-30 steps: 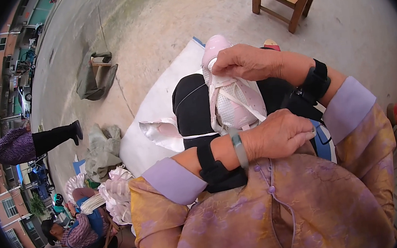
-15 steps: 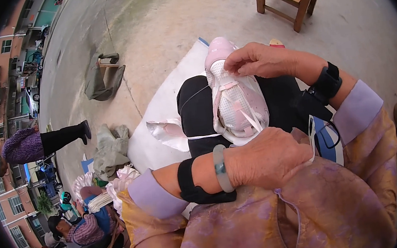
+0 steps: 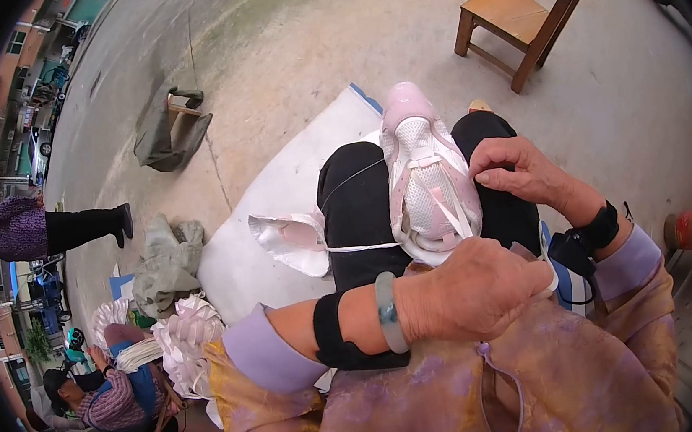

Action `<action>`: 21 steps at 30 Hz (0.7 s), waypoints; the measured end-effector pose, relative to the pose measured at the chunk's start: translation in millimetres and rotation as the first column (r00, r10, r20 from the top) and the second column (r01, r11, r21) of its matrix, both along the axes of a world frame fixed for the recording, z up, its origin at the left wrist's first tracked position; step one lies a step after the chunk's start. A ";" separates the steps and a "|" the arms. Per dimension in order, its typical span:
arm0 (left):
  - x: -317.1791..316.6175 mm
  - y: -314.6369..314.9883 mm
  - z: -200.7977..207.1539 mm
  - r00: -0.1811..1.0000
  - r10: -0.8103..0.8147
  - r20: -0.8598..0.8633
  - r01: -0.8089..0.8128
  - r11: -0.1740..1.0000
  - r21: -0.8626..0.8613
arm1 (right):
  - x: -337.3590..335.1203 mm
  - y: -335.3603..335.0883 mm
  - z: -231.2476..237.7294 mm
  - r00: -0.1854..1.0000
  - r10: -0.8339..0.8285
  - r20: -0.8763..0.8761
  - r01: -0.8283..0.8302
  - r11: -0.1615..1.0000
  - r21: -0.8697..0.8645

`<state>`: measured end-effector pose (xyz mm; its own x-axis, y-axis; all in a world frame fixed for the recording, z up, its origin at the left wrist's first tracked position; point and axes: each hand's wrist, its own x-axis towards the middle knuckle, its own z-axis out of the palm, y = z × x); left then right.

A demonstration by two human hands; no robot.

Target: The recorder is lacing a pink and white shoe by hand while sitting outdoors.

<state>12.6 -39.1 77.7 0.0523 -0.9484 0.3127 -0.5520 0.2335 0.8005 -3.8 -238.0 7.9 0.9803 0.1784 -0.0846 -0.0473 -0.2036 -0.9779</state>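
Observation:
A pink and white sneaker (image 3: 435, 181) lies on my lap between my black-trousered knees, its toe pointing away from me. White laces cross its mesh tongue. My left hand (image 3: 472, 287), with a bangle on the wrist, is closed in front of my chest, just nearer than the heel. A bit of white lace (image 3: 552, 280) shows at its fingertips. My right hand (image 3: 518, 168) is beside the sneaker's right side, fingers curled and pinched together; what they hold, if anything, is too small to see. A white and pink shoe upper (image 3: 291, 243) rests by my left knee.
A white sheet (image 3: 274, 177) spreads under my legs. Ahead right stands a wooden chair (image 3: 510, 13). Grey-green cloth (image 3: 174, 141) covers a small stool ahead left. Bundled white shoe parts (image 3: 190, 334) and a seated person (image 3: 121, 400) are at lower left; another person (image 3: 14, 230) stands beyond.
My right hand has drawn back from the sneaker's toe area to its right side. The left hand stays closed near my chest. The view has shifted slightly.

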 end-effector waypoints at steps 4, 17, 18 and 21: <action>-0.1 3.0 -2.7 0.999 0.012 -0.043 -0.015 0.997 -0.075 | -11.0 2.2 3.0 0.997 -0.012 0.076 0.012 1.000 0.001; -9.2 -4.3 -18.4 0.996 -0.019 -0.092 -0.001 0.976 -0.216 | -6.9 21.2 14.7 0.995 -0.056 0.082 0.061 0.997 -0.057; -9.8 -4.6 -19.3 0.994 -0.033 -0.100 0.010 0.974 -0.224 | -5.3 22.0 15.7 0.996 -0.053 0.078 0.057 0.997 -0.058; -9.9 -5.8 -20.1 0.996 -0.011 -0.084 -0.010 0.969 -0.248 | -0.1 23.1 19.7 0.992 -0.069 0.107 0.077 0.994 -0.076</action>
